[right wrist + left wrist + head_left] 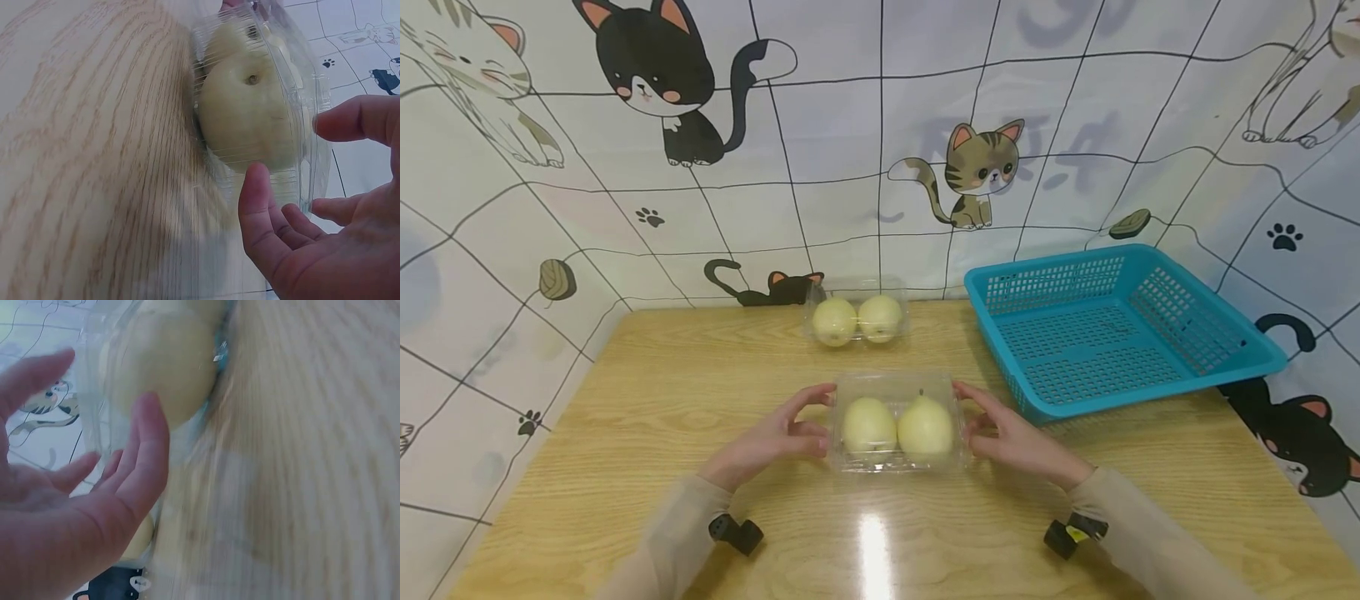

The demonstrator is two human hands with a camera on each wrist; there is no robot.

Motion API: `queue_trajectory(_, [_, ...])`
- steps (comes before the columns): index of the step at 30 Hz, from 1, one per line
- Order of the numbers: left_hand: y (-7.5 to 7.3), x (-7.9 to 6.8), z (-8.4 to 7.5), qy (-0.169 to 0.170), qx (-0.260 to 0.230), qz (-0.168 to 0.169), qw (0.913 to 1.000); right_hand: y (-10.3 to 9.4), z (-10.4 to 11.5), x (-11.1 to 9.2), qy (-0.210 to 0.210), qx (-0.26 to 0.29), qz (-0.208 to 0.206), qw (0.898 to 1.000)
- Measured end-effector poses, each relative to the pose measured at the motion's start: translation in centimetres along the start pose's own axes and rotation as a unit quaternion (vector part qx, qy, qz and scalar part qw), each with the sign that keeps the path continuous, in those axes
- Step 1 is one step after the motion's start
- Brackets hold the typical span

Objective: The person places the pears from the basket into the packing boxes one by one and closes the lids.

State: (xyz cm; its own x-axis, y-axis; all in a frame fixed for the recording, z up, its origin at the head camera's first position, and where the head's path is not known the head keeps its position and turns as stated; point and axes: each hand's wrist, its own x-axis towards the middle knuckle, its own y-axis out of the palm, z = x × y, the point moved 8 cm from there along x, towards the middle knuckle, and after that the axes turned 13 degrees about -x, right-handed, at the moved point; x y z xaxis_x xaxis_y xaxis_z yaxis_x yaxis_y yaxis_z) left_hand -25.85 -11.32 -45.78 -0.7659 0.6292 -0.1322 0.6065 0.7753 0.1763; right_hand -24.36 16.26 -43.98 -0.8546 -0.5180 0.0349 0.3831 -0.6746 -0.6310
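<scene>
A clear plastic box [895,385] with two pale yellow pears [927,427] in it sits on the wooden table in the head view. On its left side is my left hand [782,437], fingertips right at the box wall, fingers spread and loosely bent. My right hand [1018,437] mirrors it on the other side, its fingertips at the right wall. In the right wrist view the fingertips [255,181] overlap the ribbed plastic wall, one pear [247,115] close behind it. The left wrist view is blurred; the left fingers [150,434] lie beside the box there.
Behind, by the wall, stands another clear box holding two pears [880,318]. A blue perforated basket [1052,408] sits at the right back of the wooden table [700,358]. Cat-printed sheeting [850,125] rises around the table's back and sides.
</scene>
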Motion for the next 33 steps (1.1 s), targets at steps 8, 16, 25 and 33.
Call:
queue_trajectory(8, [0.2,0.3,0.4,0.003,0.000,-0.024,0.9997,0.0,-0.6,0.5,0.007,0.026,0.015,1.000])
queue_trajectory(16, [0.3,0.5,0.7,-0.002,-0.016,-0.030,0.9994,0.3,-0.8,0.7,0.020,0.052,0.033,0.998])
queue_trajectory(25, [0.6,0.1,1.4,-0.038,-0.043,-0.047,0.9972,0.4,-1.2,0.4,0.081,0.076,0.036,0.993])
queue_trajectory(33, [1.2,0.0,1.9,-0.044,-0.111,-0.046,0.9918,0.6,-1.2,0.2,0.076,0.091,0.028,0.993])
